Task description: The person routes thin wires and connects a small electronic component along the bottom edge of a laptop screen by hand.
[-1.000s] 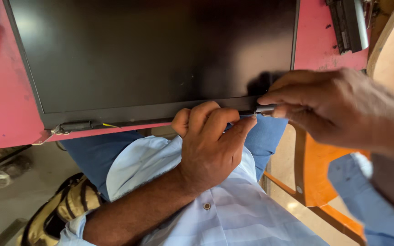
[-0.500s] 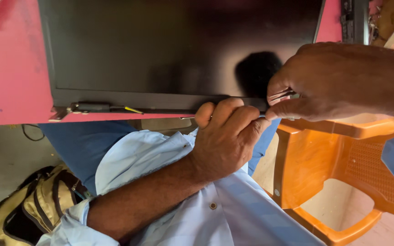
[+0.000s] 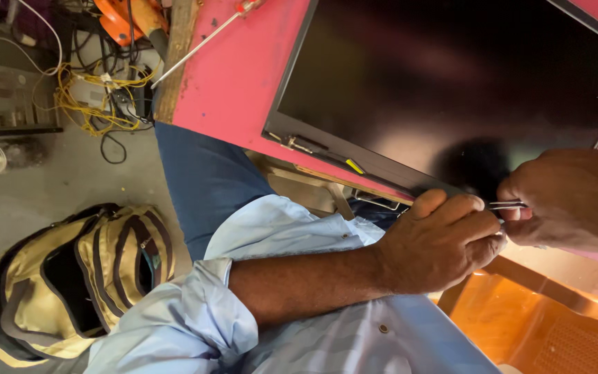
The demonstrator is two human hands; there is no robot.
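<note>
A dark laptop screen panel lies on a pink table, filling the upper right of the frame; its lower bezel edge runs on a slant from the middle of the frame down toward the right, parallel to and just inside the table's near edge, with only a thin strip of pink between them; a small hinge bracket and a yellow tag sit along that bezel at centre.

The left hand comes in from the lower left on a bare forearm with a pale blue sleeve rolled back; its fingers are curled tight, the fingertips pressed at the panel's lower edge at centre right; whether they pinch anything is hidden. The right hand enters from the right edge, closed in a narrow pinch on thin metal tweezers, whose tips point left and meet the left hand's fingertips right at the panel edge; the two hands touch or nearly so, with no room between them.

Below the hands an orange plastic chair fills the lower right corner, close under the table edge. To the left the pink surface is open up to a long thin screwdriver lying slantwise at top centre. In the upper left, off the table's wooden edge, a tangle of yellow and black wires sits on the grey floor; a tan and black backpack lies lower left, well apart from the hands.
</note>
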